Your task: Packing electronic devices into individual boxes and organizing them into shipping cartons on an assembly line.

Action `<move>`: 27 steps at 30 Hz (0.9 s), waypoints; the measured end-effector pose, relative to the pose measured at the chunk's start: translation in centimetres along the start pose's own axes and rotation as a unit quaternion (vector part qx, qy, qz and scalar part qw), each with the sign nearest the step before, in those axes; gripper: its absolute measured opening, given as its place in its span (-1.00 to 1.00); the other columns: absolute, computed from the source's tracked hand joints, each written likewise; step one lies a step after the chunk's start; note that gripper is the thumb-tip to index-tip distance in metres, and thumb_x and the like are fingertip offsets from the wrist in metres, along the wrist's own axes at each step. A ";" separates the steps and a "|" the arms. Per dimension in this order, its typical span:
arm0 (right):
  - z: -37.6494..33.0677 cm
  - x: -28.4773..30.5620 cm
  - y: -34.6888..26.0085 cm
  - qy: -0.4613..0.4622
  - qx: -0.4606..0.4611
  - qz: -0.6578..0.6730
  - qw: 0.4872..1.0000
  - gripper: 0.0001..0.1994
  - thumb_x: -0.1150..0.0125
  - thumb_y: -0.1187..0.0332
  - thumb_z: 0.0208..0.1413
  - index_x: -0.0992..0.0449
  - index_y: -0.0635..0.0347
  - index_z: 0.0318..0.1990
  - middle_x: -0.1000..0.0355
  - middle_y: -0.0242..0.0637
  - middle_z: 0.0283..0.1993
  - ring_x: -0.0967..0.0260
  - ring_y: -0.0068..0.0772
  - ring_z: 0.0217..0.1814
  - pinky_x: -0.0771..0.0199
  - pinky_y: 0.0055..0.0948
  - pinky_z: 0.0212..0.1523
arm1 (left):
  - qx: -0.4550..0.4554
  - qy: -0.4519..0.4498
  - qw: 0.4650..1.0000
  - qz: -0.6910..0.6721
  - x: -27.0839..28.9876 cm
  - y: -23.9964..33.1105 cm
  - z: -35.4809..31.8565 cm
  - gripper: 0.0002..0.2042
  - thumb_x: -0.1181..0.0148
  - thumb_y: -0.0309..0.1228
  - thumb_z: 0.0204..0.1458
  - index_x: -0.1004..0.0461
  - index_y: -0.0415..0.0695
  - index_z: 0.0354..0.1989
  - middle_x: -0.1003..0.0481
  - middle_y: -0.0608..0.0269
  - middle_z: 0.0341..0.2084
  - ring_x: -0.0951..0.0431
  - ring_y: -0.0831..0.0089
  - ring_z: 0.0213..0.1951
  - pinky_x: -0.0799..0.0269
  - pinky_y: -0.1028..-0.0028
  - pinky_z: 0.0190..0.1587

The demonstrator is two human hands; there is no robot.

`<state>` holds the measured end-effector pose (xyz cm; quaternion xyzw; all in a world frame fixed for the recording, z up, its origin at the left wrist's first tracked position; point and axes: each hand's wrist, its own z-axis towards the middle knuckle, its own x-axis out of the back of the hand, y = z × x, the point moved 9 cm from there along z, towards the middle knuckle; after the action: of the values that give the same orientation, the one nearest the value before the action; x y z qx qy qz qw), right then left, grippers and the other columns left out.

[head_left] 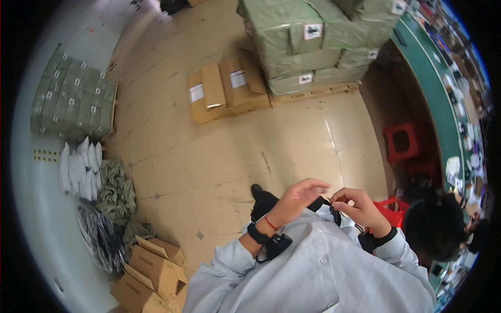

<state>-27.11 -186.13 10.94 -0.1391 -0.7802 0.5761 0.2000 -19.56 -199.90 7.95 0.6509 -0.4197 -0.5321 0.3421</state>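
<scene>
Hands meet at chest height: left hand (298, 195) and right hand (357, 204), each grip pinching a black strap (319, 202).

Small black item (324, 204) mostly behind hands (329, 201)

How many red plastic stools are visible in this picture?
3. One red stool stands on the floor by the green workbench; a second is just below it, in shadow; a third shows partly behind the right hand. Others may be hidden.
</scene>
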 end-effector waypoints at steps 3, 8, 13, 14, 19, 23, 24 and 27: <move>2.8 -1.9 8.1 -0.033 -0.104 -0.116 0.987 -0.79 -0.32 0.30 0.25 -0.62 0.26 -0.10 -0.56 -0.38 -0.32 -0.43 -0.58 -0.30 -0.47 -0.48 -0.26 | -0.008 0.211 0.968 0.132 13.6 -4.7 -8.4 -0.73 -0.14 -0.37 0.33 -0.50 -0.28 0.08 -0.57 0.23 -0.03 -0.55 0.48 0.03 -0.46 0.45 0.14; 4.3 2.6 32.0 0.029 -0.230 -0.205 0.951 -0.80 -0.39 0.26 0.22 -0.61 0.22 -0.22 -0.56 -0.41 -0.39 -0.46 -0.55 -0.40 -0.54 -0.49 -0.33 | 0.059 0.463 0.869 0.166 33.5 -12.2 -29.5 -0.75 -0.23 -0.42 0.25 -0.51 -0.30 0.02 -0.60 0.13 -0.13 -0.61 0.42 -0.04 -0.52 0.42 0.07; -2.5 7.2 40.9 0.111 -0.372 -0.081 0.918 -0.74 -0.37 0.24 0.16 -0.57 0.28 -0.21 -0.57 -0.17 -0.35 -0.56 -0.23 -0.38 -0.60 -0.14 -0.40 | 0.126 0.530 0.817 0.191 43.7 -13.1 -42.7 -0.77 -0.26 -0.44 0.21 -0.52 -0.30 -0.04 -0.61 0.12 -0.16 -0.62 0.38 -0.06 -0.53 0.42 0.05; -2.8 1.5 40.8 0.107 -0.488 -0.052 0.865 -0.75 -0.35 0.22 0.19 -0.58 0.22 -0.14 -0.59 -0.17 -0.29 -0.58 -0.21 -0.33 -0.61 -0.06 -0.35 | 0.161 0.540 0.788 0.250 44.6 -11.5 -44.1 -0.77 -0.26 -0.44 0.21 -0.53 -0.30 -0.04 -0.61 0.12 -0.16 -0.62 0.37 -0.05 -0.53 0.42 0.05; -10.8 3.8 39.5 0.220 -0.540 0.048 0.811 -0.74 -0.25 0.16 0.21 -0.52 0.08 -0.06 -0.61 -0.26 -0.27 -0.62 -0.21 -0.26 -0.61 -0.06 -0.25 | 0.127 0.492 0.845 0.165 52.6 -9.6 -41.2 -0.76 -0.25 -0.45 0.22 -0.51 -0.30 -0.01 -0.60 0.10 -0.11 -0.61 0.36 -0.02 -0.52 0.40 0.07; -7.2 -1.3 41.2 -0.159 -0.539 -0.224 0.796 -0.79 -0.20 0.14 0.17 -0.59 0.04 -0.24 -0.62 -0.20 -0.31 -0.63 -0.22 -0.31 -0.61 -0.13 -0.28 | 0.150 0.404 0.884 0.179 60.6 -4.3 -30.8 -0.73 -0.24 -0.45 0.22 -0.49 -0.29 0.04 -0.59 0.10 -0.06 -0.60 0.34 0.01 -0.51 0.39 0.08; -2.2 -4.1 40.8 -0.357 -0.323 -0.553 0.680 -0.79 -0.19 0.14 0.15 -0.61 0.05 -0.32 -0.62 -0.18 -0.34 -0.62 -0.23 -0.34 -0.61 -0.15 -0.30 | 0.149 0.404 0.882 0.194 62.3 -1.5 -28.5 -0.73 -0.24 -0.45 0.22 -0.49 -0.29 0.04 -0.59 0.10 -0.06 -0.60 0.34 0.01 -0.51 0.39 0.08; 11.4 -3.6 41.1 -0.205 -0.277 -0.606 0.717 -0.70 -0.23 0.11 0.14 -0.60 0.15 -0.43 -0.59 -0.08 -0.38 -0.57 -0.08 -0.36 -0.58 -0.12 -0.31 | 0.154 0.376 0.896 0.182 69.7 -1.1 -21.2 -0.69 -0.27 -0.42 0.20 -0.47 -0.28 0.06 -0.59 0.05 -0.06 -0.61 0.31 0.00 -0.51 0.37 0.07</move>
<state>-29.86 -185.14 -31.72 0.4357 -0.8443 0.1041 0.2941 7.13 -262.87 -17.07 0.7594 -0.4475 -0.1052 0.4604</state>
